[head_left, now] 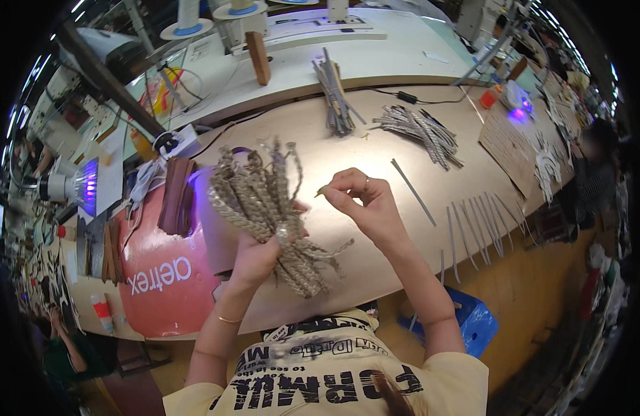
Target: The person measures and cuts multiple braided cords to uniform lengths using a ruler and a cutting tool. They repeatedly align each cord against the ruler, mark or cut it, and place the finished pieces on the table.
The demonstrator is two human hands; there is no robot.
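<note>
My left hand (256, 260) is wrapped round the middle of a thick bundle of braided grey-beige strips (247, 197). The strips fan out above and below the grip, and a shiny pale band (285, 236) circles them beside my fingers. To the right of the bundle, my right hand (372, 211) is raised over the table with thumb and forefinger pinched together. A tiny yellowish piece (321, 192) pokes out at those fingertips, too small to name. The right hand is apart from the bundle.
Behind lie a tied bundle of grey strips (334, 97) and a braided-strip pile (420, 137). Several thin grey strips (483, 229) hang over the table's right edge. At left are a red box (160, 256), brown strips (176, 197) and a lamp (84, 187). A blue stool (472, 319) stands below.
</note>
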